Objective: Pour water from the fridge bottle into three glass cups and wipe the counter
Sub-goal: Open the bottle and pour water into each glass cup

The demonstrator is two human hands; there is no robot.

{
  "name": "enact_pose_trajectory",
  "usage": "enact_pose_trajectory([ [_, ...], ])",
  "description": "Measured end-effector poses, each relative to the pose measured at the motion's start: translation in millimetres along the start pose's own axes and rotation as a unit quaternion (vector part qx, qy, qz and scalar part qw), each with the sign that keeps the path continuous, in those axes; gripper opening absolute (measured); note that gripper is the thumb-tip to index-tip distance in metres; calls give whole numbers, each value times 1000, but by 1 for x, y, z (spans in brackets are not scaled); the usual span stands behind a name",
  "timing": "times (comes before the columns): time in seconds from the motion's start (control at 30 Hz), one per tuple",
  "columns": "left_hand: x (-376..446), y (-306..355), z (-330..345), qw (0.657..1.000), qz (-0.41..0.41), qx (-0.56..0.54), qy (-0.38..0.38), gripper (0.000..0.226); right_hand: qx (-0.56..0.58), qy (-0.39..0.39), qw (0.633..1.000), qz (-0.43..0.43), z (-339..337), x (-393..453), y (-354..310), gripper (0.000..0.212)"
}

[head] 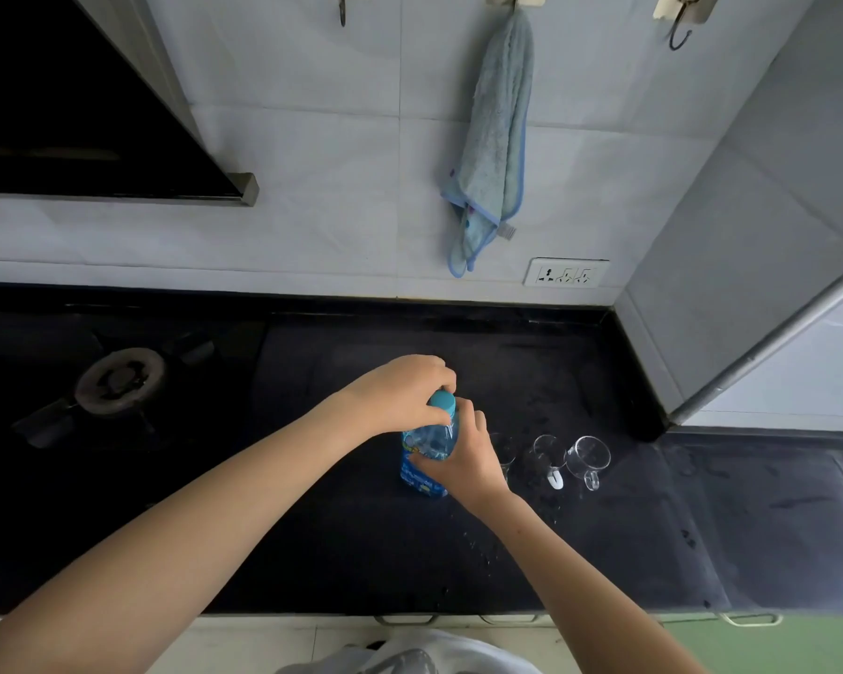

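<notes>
The water bottle [427, 454] stands upright on the black counter [604, 552], just below frame centre. The left hand [400, 396] is curled over the blue cap [443, 403], fingers pinching it. The right hand [463, 459] is wrapped around the bottle body from the 3 o'clock side. Whether the cap is being loosened or tightened cannot be told.

Three glass cups sit in a row at 3 o'clock of the bottle: the nearest cup [502, 452] is partly hidden behind the right hand, the middle cup [546, 454] and the far cup [590, 459] are just beside one another. Their fill level cannot be read.

Risks, as judged:
- Squeezing the thin bottle while the cap comes free would push water out over the neck.
- The right wrist is close to the nearest cup; a careless swing could knock it.
- Droplets already lie on the counter, so the cups may slide.

The blue towel [495, 148] hangs on a wall hook at 12 o'clock.
</notes>
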State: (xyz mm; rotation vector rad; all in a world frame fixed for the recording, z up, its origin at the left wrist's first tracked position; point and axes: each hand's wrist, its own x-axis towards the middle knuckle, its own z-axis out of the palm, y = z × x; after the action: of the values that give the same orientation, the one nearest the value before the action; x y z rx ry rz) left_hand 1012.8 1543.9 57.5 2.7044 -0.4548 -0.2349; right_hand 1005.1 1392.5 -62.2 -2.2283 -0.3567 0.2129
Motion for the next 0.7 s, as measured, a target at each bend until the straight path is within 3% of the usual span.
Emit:
enact_pose_trajectory([
  [0.27, -14, -21, 11, 983, -45, -122, 126, 25, 21, 4, 1000, 10, -1, -3, -2, 78],
  [0.37, -23, -44, 26, 976, -85, -120, 158, 29, 38, 4, 999, 16, 0, -3, -2, 78],
  [0.47, -34, -66, 54, 976, -127, -108, 143, 33, 48, 2, 999, 21, 0, -3, -2, 80],
  [0.7, -54, -91, 124, 974, -189, -123, 33, 32, 34, 8, 999, 38, 1, -3, -4, 84],
])
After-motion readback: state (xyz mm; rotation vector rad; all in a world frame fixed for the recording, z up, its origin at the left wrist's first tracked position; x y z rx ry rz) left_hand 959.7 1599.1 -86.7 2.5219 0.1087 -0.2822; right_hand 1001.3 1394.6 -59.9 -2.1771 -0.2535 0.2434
